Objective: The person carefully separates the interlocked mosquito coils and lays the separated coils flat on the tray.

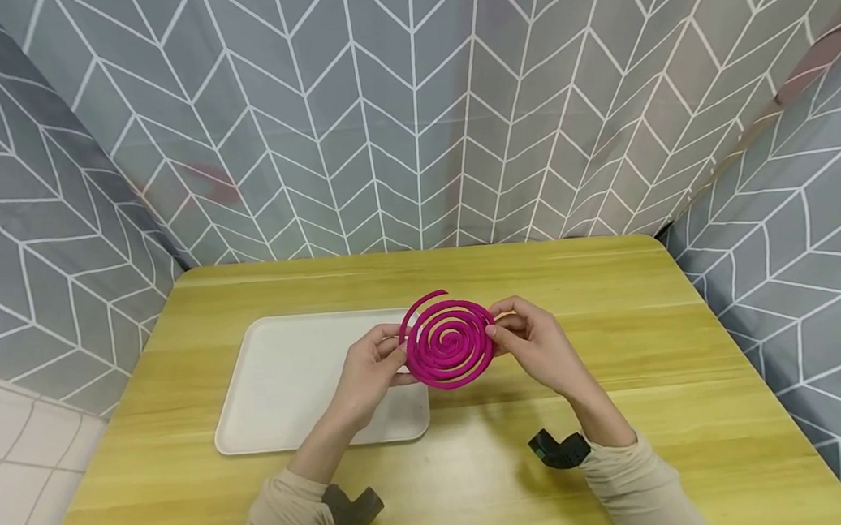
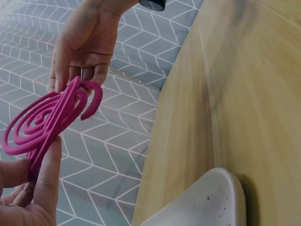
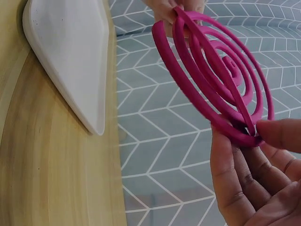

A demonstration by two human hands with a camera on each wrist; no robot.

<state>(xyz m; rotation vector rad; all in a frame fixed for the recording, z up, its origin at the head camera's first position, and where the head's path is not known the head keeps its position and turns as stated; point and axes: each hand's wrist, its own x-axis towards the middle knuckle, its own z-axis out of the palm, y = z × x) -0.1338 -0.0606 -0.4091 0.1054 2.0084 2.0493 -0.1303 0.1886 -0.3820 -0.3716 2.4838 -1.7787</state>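
Note:
A magenta spiral coil [image 1: 450, 343] is held up above the table between both hands, its rings facing the head camera. My left hand [image 1: 368, 372] pinches its left edge between thumb and fingers. On the opposite edge, my right hand [image 1: 536, 342] grips the rim with thumb in front and fingers behind. A loose end of the outermost ring curls out at the top. From the left wrist view, the coil [image 2: 51, 136] appears nearly edge-on, with a straight strip running across its rings. The right wrist view shows the same strip between the two hands.
A shallow white tray [image 1: 290, 385] lies on the wooden table [image 1: 598, 283], left of centre, partly behind the left hand. Grey patterned curtains [image 1: 410, 117] enclose the back and sides. Each wrist carries a dark camera mount [image 1: 560, 449].

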